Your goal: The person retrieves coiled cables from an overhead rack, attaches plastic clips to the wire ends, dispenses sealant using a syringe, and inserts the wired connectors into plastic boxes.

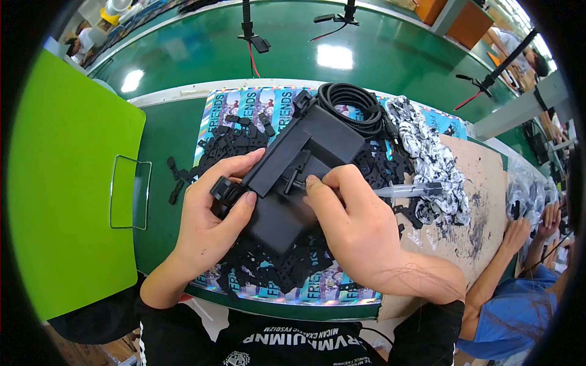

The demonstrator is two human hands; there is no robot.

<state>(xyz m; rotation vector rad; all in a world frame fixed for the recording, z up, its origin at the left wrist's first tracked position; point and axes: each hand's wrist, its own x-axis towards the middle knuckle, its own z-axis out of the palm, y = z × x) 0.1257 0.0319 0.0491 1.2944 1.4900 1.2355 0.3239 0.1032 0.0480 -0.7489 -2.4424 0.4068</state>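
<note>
A black box-like device [278, 213] with a long raised bar is held tilted above the worktable. My left hand [210, 213] grips its left end, thumb and fingers around the corner beside a black clip-like part [226, 190]. My right hand [357, 226] has thumb and index finger pinched at a small black lever-like piece [295, 179] in the device's middle recess. A coiled black cable [351, 97] lies at the device's upper right end. Small black parts [229, 143] are heaped beside and below the device, on a sheet [217, 110] printed "FRIENDS".
A crumpled black-and-white cloth [430, 158] and a clear tube-like tool [412, 190] lie at the right, by stained cardboard [479, 201]. A green panel [73, 183] stands at the left. A co-worker in blue [519, 314] handles plastic bags [528, 183] at the right.
</note>
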